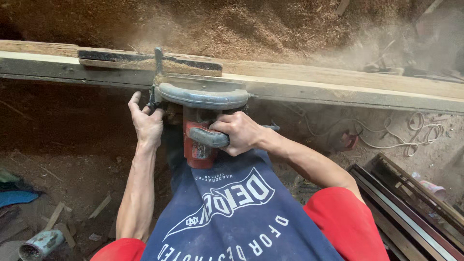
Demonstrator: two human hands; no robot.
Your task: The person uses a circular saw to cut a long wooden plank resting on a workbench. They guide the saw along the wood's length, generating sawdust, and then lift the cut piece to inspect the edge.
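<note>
The red circular saw (200,123) sits with its grey guard against the near edge of the long wooden plank (338,84), which runs left to right across the view, and sawdust hangs in the air above it. By the look of it the cut along the plank is under way, and the next move calls for a steady, straight push with the saw's base kept flat on the wood. The right hand (239,133) is wrapped fully closed around the grey handle, fingers curled under it. The left hand (146,123) is at the saw's left side, fingers bent around the front of its body just beside the guard, thumb raised. A pale cord (401,137) lies on the dirt floor to the right
</note>
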